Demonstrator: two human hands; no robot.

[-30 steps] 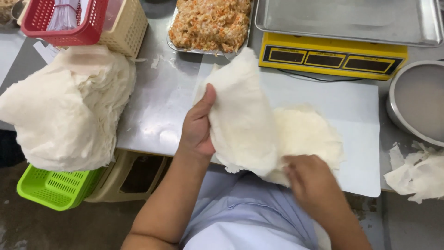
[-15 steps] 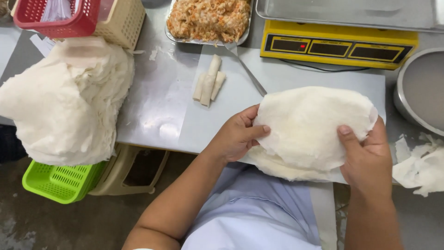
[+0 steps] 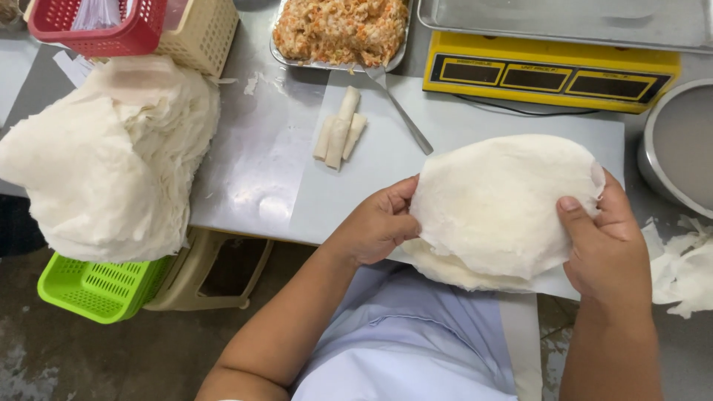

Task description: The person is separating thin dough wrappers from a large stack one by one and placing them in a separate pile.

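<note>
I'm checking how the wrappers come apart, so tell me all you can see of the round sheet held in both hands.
The round sheet is a thin, off-white, floppy wrapper with a matte, slightly wrinkled face and uneven edges. It is held spread out flat-on to the camera, above the table's near edge. The left hand pinches its left edge, and the right hand grips its right edge, thumb on top. Beneath it, more sheets of the same kind show at its lower edge.

The shiny metal table (image 3: 245,163) holds a big pile of thin white wrappers (image 3: 104,163), three little rolls (image 3: 339,131), a tray of filling (image 3: 338,30) with a spoon (image 3: 401,108), and a yellow scale (image 3: 549,74).
</note>
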